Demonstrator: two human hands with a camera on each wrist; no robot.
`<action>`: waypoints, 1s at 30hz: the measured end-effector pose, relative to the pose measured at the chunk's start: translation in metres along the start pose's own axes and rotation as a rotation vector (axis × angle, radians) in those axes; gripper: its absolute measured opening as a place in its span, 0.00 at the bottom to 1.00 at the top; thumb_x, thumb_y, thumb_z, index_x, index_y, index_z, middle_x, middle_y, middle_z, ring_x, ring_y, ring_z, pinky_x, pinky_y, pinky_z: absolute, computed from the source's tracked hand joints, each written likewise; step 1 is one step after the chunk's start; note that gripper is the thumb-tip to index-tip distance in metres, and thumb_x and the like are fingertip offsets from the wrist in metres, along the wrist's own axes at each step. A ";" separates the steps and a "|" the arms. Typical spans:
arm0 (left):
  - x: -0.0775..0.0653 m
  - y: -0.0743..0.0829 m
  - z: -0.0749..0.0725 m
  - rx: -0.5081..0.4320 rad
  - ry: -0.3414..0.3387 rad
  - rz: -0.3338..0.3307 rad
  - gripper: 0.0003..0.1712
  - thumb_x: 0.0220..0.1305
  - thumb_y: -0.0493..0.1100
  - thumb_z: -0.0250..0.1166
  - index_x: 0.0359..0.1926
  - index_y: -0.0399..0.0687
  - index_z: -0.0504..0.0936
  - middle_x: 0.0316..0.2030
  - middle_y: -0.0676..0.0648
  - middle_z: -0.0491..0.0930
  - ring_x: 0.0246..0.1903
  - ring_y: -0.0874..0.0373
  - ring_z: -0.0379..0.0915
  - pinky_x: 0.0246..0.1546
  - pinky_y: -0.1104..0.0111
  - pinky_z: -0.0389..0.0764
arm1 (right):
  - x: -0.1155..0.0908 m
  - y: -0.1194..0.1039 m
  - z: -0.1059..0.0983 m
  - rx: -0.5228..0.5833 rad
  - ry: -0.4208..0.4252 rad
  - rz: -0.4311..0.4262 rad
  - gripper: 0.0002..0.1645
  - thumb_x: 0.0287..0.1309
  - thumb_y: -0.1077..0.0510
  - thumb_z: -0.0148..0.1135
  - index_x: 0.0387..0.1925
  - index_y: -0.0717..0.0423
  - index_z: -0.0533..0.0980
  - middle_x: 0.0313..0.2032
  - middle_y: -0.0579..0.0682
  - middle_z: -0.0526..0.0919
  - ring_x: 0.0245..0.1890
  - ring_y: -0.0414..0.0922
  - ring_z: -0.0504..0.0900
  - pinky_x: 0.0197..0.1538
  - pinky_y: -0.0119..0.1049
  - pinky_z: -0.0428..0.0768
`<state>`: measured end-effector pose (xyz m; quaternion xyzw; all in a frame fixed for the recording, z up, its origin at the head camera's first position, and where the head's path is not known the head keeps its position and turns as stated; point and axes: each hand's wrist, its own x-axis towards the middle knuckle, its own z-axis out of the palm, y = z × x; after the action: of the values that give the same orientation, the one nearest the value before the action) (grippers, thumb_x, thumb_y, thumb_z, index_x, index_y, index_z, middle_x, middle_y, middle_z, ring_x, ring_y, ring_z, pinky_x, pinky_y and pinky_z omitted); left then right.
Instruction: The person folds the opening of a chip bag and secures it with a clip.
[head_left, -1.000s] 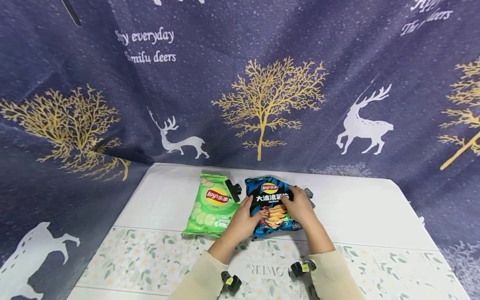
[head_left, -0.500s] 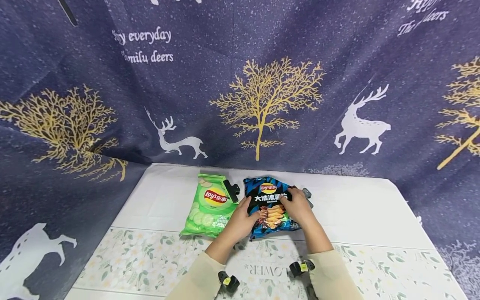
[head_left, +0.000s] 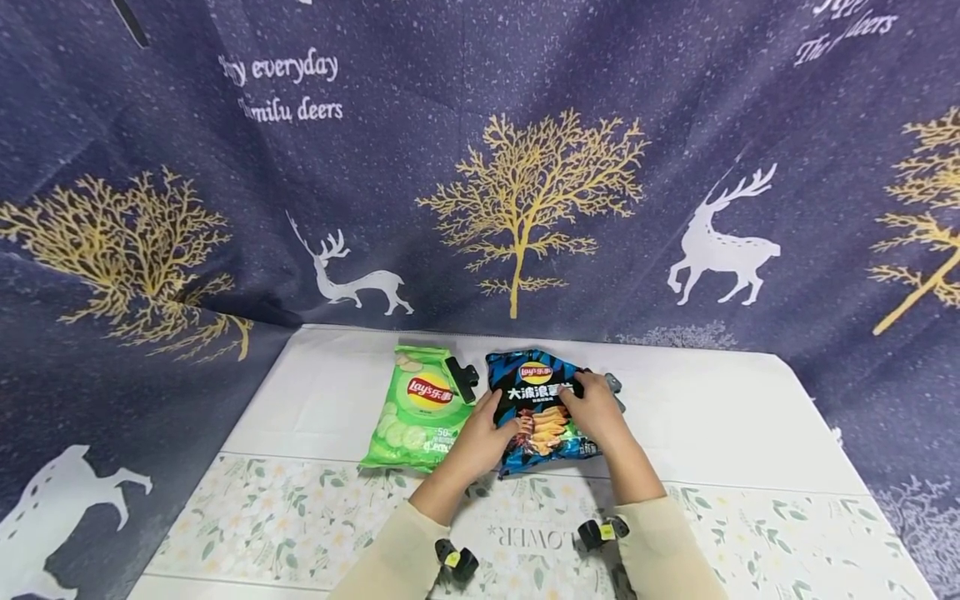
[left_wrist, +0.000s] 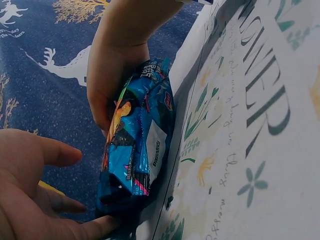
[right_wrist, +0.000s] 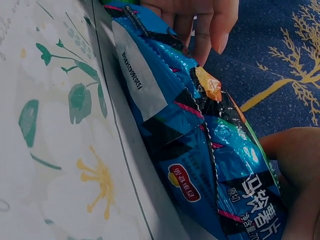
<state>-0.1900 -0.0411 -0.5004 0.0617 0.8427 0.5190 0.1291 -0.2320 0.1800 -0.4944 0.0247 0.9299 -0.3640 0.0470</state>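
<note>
A puffy blue-and-black plastic crisp bag (head_left: pixel 536 421) lies on a white, flower-printed table (head_left: pixel 720 417), seemingly steadied from both sides: bare left hand (head_left: pixel 477 435) with fingers apart, bare right hand (head_left: pixel 598 410) touching the bag's edge, grip unclear.

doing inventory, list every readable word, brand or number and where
Green bag:
"Lay's 乐事"
"50"
Blue bag:
"Lay's 乐事"
"大波浪"
"马铃薯片"
"原切"
"百事食品"
"净含量"
Backdrop:
"everyday"
"milu deers"
"The"
"deers"
Tablecloth:
"LOWER"
All other print: too small, blurred or cut off.
</note>
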 end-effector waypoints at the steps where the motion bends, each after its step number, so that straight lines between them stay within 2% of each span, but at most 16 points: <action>1: 0.000 0.000 0.000 -0.001 -0.003 -0.005 0.42 0.75 0.52 0.56 0.81 0.45 0.48 0.81 0.38 0.43 0.51 0.41 0.79 0.60 0.46 0.74 | 0.000 -0.001 0.000 0.003 0.002 -0.001 0.39 0.73 0.46 0.51 0.73 0.71 0.61 0.73 0.73 0.57 0.73 0.70 0.58 0.73 0.66 0.60; 3: 0.001 0.000 -0.001 0.002 -0.004 -0.008 0.42 0.75 0.52 0.56 0.81 0.45 0.48 0.81 0.39 0.43 0.44 0.43 0.81 0.58 0.48 0.75 | 0.000 -0.002 -0.001 0.007 0.004 -0.002 0.39 0.73 0.46 0.51 0.73 0.70 0.61 0.73 0.73 0.57 0.74 0.70 0.58 0.73 0.66 0.59; 7: 0.001 0.001 -0.003 0.002 -0.008 -0.004 0.42 0.75 0.52 0.55 0.81 0.45 0.49 0.81 0.39 0.42 0.37 0.51 0.77 0.53 0.52 0.73 | -0.001 -0.003 -0.001 0.014 0.007 -0.001 0.39 0.74 0.46 0.51 0.73 0.69 0.60 0.74 0.72 0.57 0.74 0.70 0.57 0.74 0.66 0.59; 9: 0.001 0.002 -0.003 0.002 0.000 -0.001 0.42 0.75 0.52 0.55 0.80 0.45 0.49 0.81 0.39 0.43 0.43 0.50 0.78 0.56 0.50 0.74 | -0.001 -0.004 -0.001 0.015 0.007 -0.001 0.39 0.74 0.46 0.51 0.73 0.69 0.60 0.74 0.72 0.57 0.74 0.70 0.57 0.74 0.66 0.59; 11: 0.001 0.003 -0.003 -0.005 0.005 0.001 0.42 0.75 0.52 0.56 0.80 0.45 0.49 0.81 0.39 0.43 0.53 0.45 0.78 0.62 0.47 0.73 | -0.002 -0.005 -0.002 0.019 0.011 0.001 0.39 0.74 0.46 0.50 0.73 0.69 0.60 0.74 0.72 0.57 0.74 0.70 0.58 0.74 0.66 0.58; 14: 0.001 0.003 -0.003 -0.017 0.013 0.008 0.42 0.75 0.51 0.56 0.80 0.45 0.49 0.81 0.39 0.43 0.65 0.37 0.71 0.68 0.42 0.68 | -0.002 -0.008 -0.004 0.028 0.016 0.002 0.39 0.74 0.46 0.49 0.74 0.69 0.60 0.74 0.72 0.56 0.74 0.70 0.58 0.73 0.67 0.59; 17: 0.001 0.004 -0.004 -0.023 0.012 0.011 0.42 0.75 0.51 0.55 0.81 0.45 0.48 0.81 0.39 0.43 0.69 0.35 0.65 0.69 0.41 0.66 | -0.003 -0.009 -0.006 0.044 0.020 0.000 0.38 0.74 0.47 0.49 0.74 0.68 0.60 0.74 0.72 0.56 0.73 0.71 0.59 0.73 0.67 0.60; 20: 0.001 0.005 -0.005 -0.030 0.016 0.010 0.42 0.75 0.51 0.55 0.81 0.46 0.48 0.81 0.39 0.43 0.69 0.35 0.66 0.68 0.41 0.67 | -0.004 -0.010 -0.007 0.060 0.019 0.001 0.38 0.75 0.47 0.49 0.74 0.68 0.60 0.74 0.71 0.56 0.73 0.71 0.59 0.72 0.67 0.61; 24: 0.000 0.007 -0.005 -0.036 0.030 0.003 0.42 0.75 0.51 0.55 0.81 0.47 0.48 0.81 0.40 0.43 0.59 0.39 0.75 0.61 0.46 0.73 | -0.005 -0.011 -0.009 0.078 0.023 -0.002 0.38 0.75 0.47 0.49 0.74 0.67 0.60 0.74 0.70 0.57 0.73 0.69 0.59 0.73 0.66 0.61; 27: -0.001 0.009 -0.006 -0.032 0.047 0.002 0.42 0.75 0.51 0.56 0.81 0.49 0.48 0.81 0.41 0.43 0.54 0.42 0.77 0.57 0.50 0.74 | -0.006 -0.011 -0.010 0.101 0.037 -0.012 0.37 0.75 0.47 0.48 0.74 0.67 0.60 0.74 0.69 0.58 0.74 0.68 0.59 0.73 0.64 0.61; 30: -0.002 0.009 -0.006 -0.031 0.064 0.006 0.42 0.74 0.50 0.56 0.81 0.51 0.49 0.81 0.41 0.43 0.58 0.42 0.75 0.55 0.51 0.75 | -0.007 -0.011 -0.011 0.133 0.054 -0.028 0.36 0.75 0.48 0.49 0.74 0.66 0.61 0.74 0.68 0.59 0.74 0.66 0.59 0.74 0.63 0.60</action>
<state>-0.1904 -0.0423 -0.4893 0.0455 0.8381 0.5341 0.1014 -0.2271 0.1790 -0.4779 0.0245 0.9049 -0.4247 0.0149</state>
